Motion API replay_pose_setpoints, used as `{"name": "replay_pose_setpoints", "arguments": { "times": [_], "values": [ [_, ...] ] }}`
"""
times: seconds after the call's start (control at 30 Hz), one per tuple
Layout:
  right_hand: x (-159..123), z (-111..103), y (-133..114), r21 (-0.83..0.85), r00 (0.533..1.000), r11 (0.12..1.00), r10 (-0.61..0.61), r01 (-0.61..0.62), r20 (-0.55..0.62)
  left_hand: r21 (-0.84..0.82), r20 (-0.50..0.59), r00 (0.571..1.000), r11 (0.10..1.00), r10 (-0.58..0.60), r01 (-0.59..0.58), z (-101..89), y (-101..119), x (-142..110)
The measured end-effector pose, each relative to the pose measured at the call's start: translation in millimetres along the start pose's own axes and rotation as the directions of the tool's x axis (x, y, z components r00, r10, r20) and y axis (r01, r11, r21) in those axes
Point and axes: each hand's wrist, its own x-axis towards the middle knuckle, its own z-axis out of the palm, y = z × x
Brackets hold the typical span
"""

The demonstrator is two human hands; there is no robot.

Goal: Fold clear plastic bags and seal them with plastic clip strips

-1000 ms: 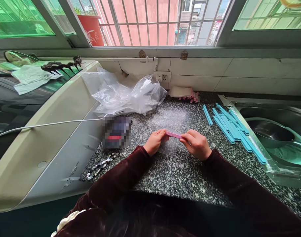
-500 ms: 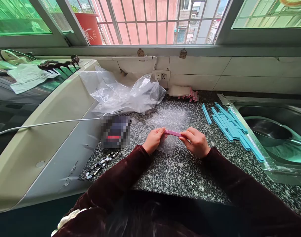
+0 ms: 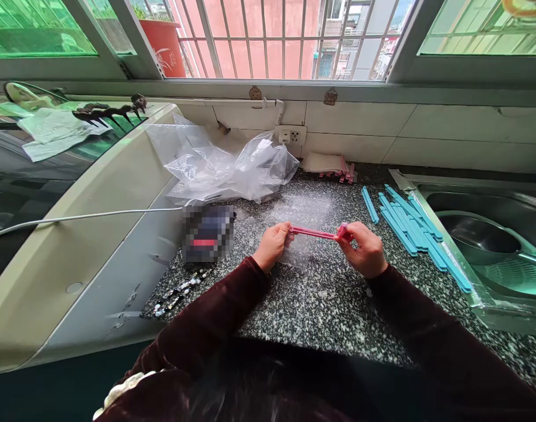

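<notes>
Between the two sets of fingers lies the slim pink strip (image 3: 314, 232), its long axis running nearly crosswise before the person, the right end slightly nearer the body than the left. The left hand (image 3: 271, 246) pinches its left end; the right hand (image 3: 363, 251) grips the other end, where a pink block juts up from between thumb and forefinger. A clear plastic sheet (image 3: 296, 253) hangs below the strip, beside the left fingers, over the speckled table (image 3: 289, 316). Right of the right fingers lie teal strips (image 3: 408, 223), mostly slanting away, then the sink (image 3: 434, 196). Beyond the fingers rest a pink-edged stack (image 3: 324, 164) and, farther left, crumpled plastic (image 3: 236, 173). A blurred dark object (image 3: 208, 234) sits left of the left fingers. Nothing stands between the hands except the strip and sheet.
</notes>
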Motion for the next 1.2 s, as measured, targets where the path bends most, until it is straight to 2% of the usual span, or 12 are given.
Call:
{"name": "replay_pose_setpoints", "arguments": {
  "times": [0.2, 0.4, 0.6, 0.87, 1.1, 1.2],
  "values": [
    [1.6, -7.4, 2.0, -0.037, 0.996, 0.997, 0.064, -0.067, -0.062, -0.063, -0.018, 1.000, 0.998, 0.020, -0.021, -0.3, 4.3, 0.6],
    [4.2, -10.1, 1.2, 0.073, 0.989, 0.992, 0.111, -0.104, -0.098, -0.112, -0.054, 0.998, 0.994, 0.010, -0.016, -0.3, 6.2, 1.4],
    [1.7, -10.0, 3.7, 0.242, 0.971, 0.947, 0.231, -0.211, -0.055, -0.131, -0.075, 0.997, 0.991, 0.010, -0.020, -2.7, 5.1, 4.4],
    [4.9, -13.8, 0.7, 0.238, 0.961, 0.934, 0.277, -0.266, -0.013, -0.141, -0.102, 0.994, 0.989, 0.033, -0.047, -5.1, 7.8, 6.0],
    [4.4, -15.2, 1.1, 0.280, 0.953, 0.913, 0.300, -0.297, 0.034, -0.204, -0.093, 0.995, 0.979, -0.040, 0.020, -4.8, 9.5, 6.8],
    [4.3, -14.8, 0.9, 0.290, 0.954, 0.911, 0.299, -0.293, 0.023, -0.181, -0.082, 0.996, 0.983, -0.028, 0.012, -5.4, 9.0, 6.3]
  ]
}}
